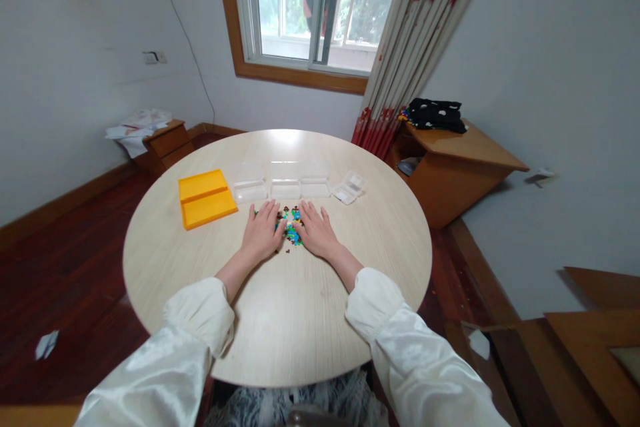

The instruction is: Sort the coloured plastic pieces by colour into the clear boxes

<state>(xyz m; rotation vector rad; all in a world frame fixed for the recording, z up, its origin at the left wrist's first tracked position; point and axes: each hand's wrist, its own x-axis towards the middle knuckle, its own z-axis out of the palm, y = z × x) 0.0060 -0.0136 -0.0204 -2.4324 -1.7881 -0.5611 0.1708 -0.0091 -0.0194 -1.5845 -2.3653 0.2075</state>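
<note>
A small heap of colourful little pieces (291,235), mostly blue, green and brown, lies on the round pale table (300,313). Palm down over the heap's left side is my left hand (263,232), its fingers stretched out. My right hand (316,230) lies flat over the right side, fingers extended as well. Both hands touch or cover some pieces, so part of the heap is hidden. Just beyond the fingers stand clear plastic boxes (285,189) with their lids raised. The pieces are too small for me to tell their exact kind.
An opened yellow case (209,212) sits left of the clear boxes. A smaller clear compartment box (350,187) is to their right. Past the table are a wooden cabinet (440,173) with black cloth on top, a curtain (400,47) and a window.
</note>
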